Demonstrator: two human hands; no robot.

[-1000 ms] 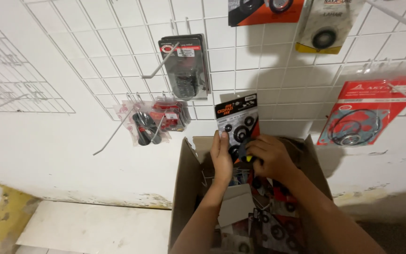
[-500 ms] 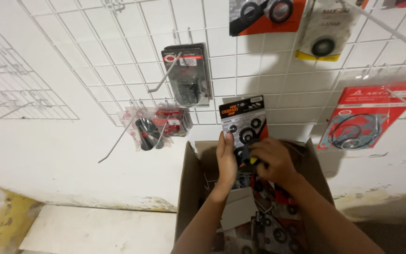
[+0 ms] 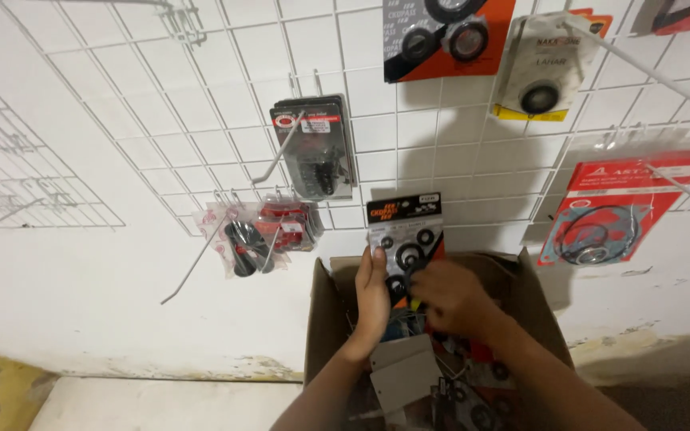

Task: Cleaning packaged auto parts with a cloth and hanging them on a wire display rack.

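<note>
My left hand [image 3: 373, 299] grips the left edge of a black and orange blister pack of rubber rings [image 3: 407, 235], held upright over an open cardboard box [image 3: 325, 319]. My right hand [image 3: 453, 299] closes on the pack's lower right part, covering it. The box holds several more packs of rings and grey cards [image 3: 405, 371]. Both forearms reach up from the bottom of the view.
A white wire grid panel [image 3: 201, 120] on the wall carries hooks with hanging packs: a black one [image 3: 315, 148], clear bags with red parts [image 3: 261, 235], an orange and black one [image 3: 445, 36], a yellow-trimmed bag [image 3: 541, 68], a red gasket card [image 3: 612, 211]. A bare hook [image 3: 193, 267] juts out.
The view has tilted down slightly, so the wall packs sit higher in frame. Both hands keep the ring pack over the box, about where it was.
</note>
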